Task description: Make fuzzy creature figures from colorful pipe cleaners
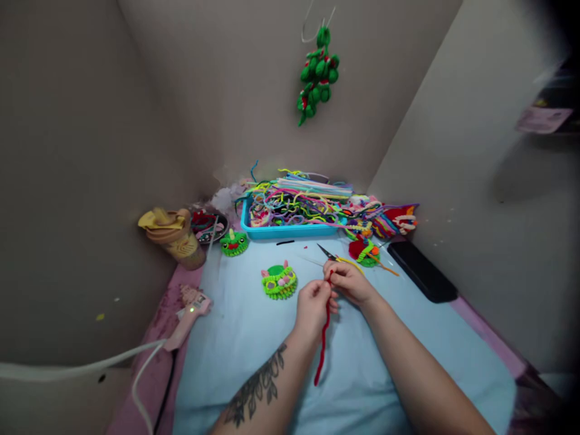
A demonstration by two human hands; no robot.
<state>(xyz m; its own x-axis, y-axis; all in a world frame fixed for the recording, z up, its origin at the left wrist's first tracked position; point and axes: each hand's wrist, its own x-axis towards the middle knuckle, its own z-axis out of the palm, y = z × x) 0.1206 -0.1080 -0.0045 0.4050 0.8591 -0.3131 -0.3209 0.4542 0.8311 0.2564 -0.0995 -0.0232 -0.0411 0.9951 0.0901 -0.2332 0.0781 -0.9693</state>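
My left hand [312, 305] and my right hand [348, 281] meet over the light blue table cover [254, 350], both pinching the top end of a red pipe cleaner [322, 344]. Its long tail hangs down toward me between my forearms. A green fuzzy frog-like face with pink ears [279, 281] lies just left of my left hand. Small scissors with yellow handles [333, 256] lie just beyond my right hand.
A blue tray [290, 230] piled with coloured pipe cleaners sits at the back. Finished fuzzy pieces [365, 251] lie to its right, a small green piece [234, 243] to its left. A pink glue gun [188, 314], a lidded cup [174, 237], a black phone [421, 272] and a hanging green ornament [318, 72] surround the work.
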